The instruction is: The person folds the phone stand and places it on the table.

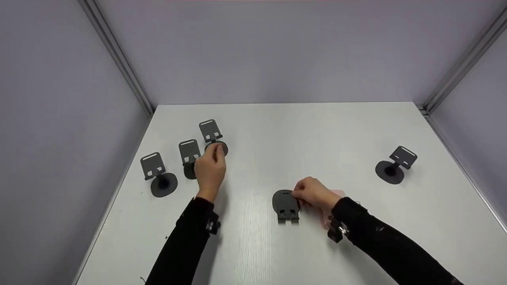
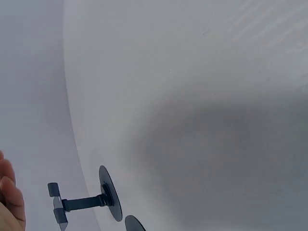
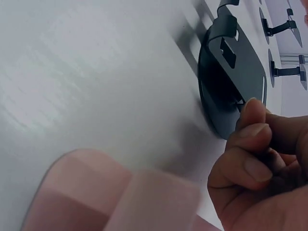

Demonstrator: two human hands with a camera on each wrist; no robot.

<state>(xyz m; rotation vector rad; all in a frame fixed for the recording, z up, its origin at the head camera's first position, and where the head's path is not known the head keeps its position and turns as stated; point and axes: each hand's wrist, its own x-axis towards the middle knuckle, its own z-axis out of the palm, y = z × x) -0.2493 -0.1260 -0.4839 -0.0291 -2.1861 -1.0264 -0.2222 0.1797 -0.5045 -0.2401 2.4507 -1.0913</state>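
Note:
Several dark grey phone stands with round bases are on the white table. One stand (image 1: 285, 202) lies folded flat near the middle, its plate down over its base. My right hand (image 1: 314, 192) pinches the edge of this stand, fingertips (image 3: 253, 111) at the plate's side in the right wrist view. At the left, my left hand (image 1: 210, 172) overlaps the base of the farthest upright stand (image 1: 210, 130) in the head view. Its fingers are loosely curled, and the left wrist view shows them apart from a standing phone stand (image 2: 82, 203).
Two more upright stands, one in the middle of the left group (image 1: 189, 149) and one at the far left (image 1: 164, 185), are near my left hand. Another stand (image 1: 389, 172) is at the right. A pink object (image 1: 325, 219) lies partly hidden under my right wrist. Walls enclose the table.

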